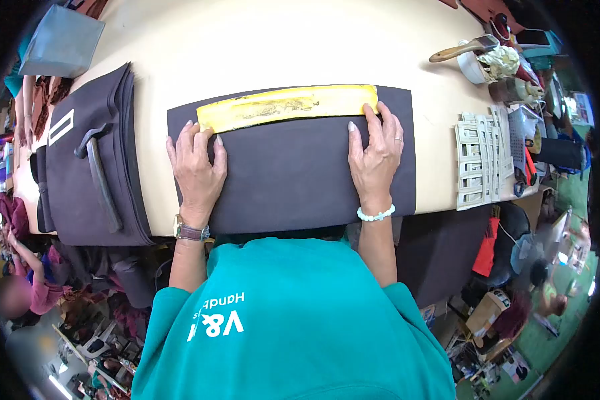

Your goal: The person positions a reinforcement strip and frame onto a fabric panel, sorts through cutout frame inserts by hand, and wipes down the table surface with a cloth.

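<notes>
A long, slightly curved yellow strip (287, 107) with dark smudges lies along the far edge of a dark sheet (280, 173) on the table. My left hand (199, 163) has its fingertips on the strip's left end, its thumb on the sheet. At the opposite end, my right hand (377, 147) touches the strip with its fingertips, thumb also on the sheet. Both hands are open, fingers spread and pressing down, with nothing gripped in the palms. What is beneath the strip is hidden.
A stack of dark sheets (93, 167) with a hammer (99, 173) on it lies left, near a grey metal block (61, 41). At right are a brush (463, 48), a white container (472, 68) and a woven lattice piece (481, 160). Other people work at the left.
</notes>
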A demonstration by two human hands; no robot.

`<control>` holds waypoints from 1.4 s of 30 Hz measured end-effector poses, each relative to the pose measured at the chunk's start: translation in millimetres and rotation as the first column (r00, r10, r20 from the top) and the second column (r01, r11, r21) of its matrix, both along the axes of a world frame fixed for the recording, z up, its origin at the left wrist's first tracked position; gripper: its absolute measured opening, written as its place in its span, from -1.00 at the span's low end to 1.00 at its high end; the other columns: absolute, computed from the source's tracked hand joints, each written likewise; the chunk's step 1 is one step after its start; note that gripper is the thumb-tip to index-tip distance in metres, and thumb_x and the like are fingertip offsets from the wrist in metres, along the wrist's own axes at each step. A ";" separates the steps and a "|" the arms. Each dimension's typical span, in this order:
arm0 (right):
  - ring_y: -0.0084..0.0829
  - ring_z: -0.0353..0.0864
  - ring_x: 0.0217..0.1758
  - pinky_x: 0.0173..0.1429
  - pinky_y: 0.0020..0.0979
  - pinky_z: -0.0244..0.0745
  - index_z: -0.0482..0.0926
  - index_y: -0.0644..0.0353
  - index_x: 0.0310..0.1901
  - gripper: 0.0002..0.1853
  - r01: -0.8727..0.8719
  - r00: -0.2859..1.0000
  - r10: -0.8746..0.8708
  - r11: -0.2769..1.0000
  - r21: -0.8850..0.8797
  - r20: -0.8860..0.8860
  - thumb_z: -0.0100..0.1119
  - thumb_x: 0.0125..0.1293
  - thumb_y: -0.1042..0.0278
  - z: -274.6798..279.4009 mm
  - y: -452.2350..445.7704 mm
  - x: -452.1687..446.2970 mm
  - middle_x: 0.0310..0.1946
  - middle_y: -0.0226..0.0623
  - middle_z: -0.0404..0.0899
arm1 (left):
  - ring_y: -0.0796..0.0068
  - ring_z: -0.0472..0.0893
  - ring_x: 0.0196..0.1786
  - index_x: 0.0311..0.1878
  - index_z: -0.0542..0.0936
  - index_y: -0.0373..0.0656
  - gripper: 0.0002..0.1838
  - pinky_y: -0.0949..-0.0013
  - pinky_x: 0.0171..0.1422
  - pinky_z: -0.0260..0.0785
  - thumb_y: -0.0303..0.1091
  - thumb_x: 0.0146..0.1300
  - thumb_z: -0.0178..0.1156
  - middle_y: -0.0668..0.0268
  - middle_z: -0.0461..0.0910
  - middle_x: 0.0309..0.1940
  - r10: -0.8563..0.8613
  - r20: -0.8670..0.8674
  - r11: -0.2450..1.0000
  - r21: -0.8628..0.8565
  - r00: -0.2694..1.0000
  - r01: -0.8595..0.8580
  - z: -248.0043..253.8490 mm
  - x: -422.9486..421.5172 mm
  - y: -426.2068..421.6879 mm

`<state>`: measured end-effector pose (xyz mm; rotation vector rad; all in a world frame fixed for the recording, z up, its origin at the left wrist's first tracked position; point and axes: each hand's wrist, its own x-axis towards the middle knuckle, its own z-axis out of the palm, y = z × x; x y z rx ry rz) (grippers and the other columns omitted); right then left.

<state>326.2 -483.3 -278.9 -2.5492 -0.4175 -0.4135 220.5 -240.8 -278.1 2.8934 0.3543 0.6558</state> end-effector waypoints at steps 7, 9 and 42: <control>-0.13 0.29 0.20 0.27 -0.12 0.18 0.51 0.23 0.03 -0.60 0.008 1.000 -0.007 1.000 0.018 -0.030 0.22 0.12 0.33 2.1 -0.5 0.3 0.09 -0.13 0.39 | 0.11 0.42 0.16 -0.12 0.48 -0.19 -0.74 -0.18 0.26 0.09 -0.43 0.08 0.20 0.14 0.46 -0.04 -0.002 -0.026 1.000 -0.004 1.000 0.002 -0.8 -0.5 1.2; -0.13 0.29 0.20 0.27 -0.13 0.18 0.51 0.22 0.02 -0.60 0.013 0.999 -0.012 1.000 0.016 -0.035 0.23 0.12 0.34 3.1 -0.1 0.6 0.09 -0.13 0.39 | 0.11 0.42 0.16 -0.13 0.48 -0.19 -0.74 -0.18 0.26 0.09 -0.43 0.08 0.20 0.14 0.46 -0.05 -0.001 -0.025 1.000 -0.010 1.000 0.001 -0.4 0.2 1.3; -0.13 0.32 0.19 0.27 -0.16 0.19 0.53 0.22 0.01 -0.61 0.023 0.999 -0.022 0.999 0.022 -0.032 0.23 0.11 0.36 3.7 1.9 0.6 0.08 -0.15 0.41 | 0.16 0.41 0.18 -0.15 0.52 -0.15 -0.78 -0.17 0.28 0.08 -0.43 0.10 0.20 0.20 0.47 -0.06 0.017 -0.012 0.995 -0.098 1.000 -0.018 0.7 -1.0 3.5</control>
